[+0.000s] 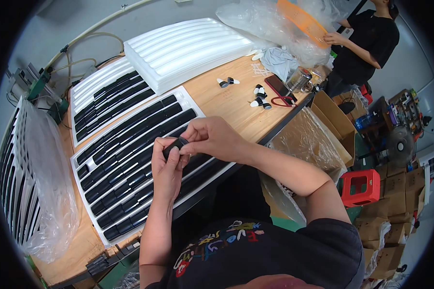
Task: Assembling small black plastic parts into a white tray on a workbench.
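Just above a white ribbed tray, both my hands meet at a small, dark, rounded piece. My left hand grips it between thumb and fingers. From the other side, my right hand is closed with its fingertips pinching at the same piece, partly covering it. Rows of short black cylinders lie end to end in the tray's grooves, and a gap shows in one row at the left. My forearms hide the tray's right part.
Behind, a stack of white trays stands beside a partly filled tray. Bagged trays lean at left. Black-and-white pieces and a phone lie right. A person holds an orange basket; an open carton sits below.
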{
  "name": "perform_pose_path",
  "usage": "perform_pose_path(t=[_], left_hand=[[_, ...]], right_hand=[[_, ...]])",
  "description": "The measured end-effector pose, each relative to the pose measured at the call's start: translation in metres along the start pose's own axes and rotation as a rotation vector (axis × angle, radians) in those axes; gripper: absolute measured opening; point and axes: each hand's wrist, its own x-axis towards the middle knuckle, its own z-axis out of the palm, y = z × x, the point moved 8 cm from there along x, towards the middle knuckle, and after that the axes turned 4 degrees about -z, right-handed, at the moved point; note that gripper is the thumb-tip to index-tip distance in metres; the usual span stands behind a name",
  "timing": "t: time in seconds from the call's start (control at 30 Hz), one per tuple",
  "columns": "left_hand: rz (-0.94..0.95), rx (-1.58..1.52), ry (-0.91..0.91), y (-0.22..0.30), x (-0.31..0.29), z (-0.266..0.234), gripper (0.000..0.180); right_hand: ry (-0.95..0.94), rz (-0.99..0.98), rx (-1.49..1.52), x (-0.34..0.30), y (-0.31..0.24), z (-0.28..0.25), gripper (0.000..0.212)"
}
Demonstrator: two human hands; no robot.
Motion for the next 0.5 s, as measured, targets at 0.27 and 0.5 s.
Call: perform_pose_path(t=[0.27, 0.5], left_hand=[[-0.130, -0.114, 0.009, -0.018, 0.005, -0.006, 0.018], [-0.226, -0.096, 0.069, -0.020, 0.008, 0.003, 0.010]], right_hand=[[0.148, -0.014, -0.124, 0.066, 0.013, -0.023, 0.043], [0.778, 0.133, -0.353, 0.117, 0.014, -0.316, 0.076]])
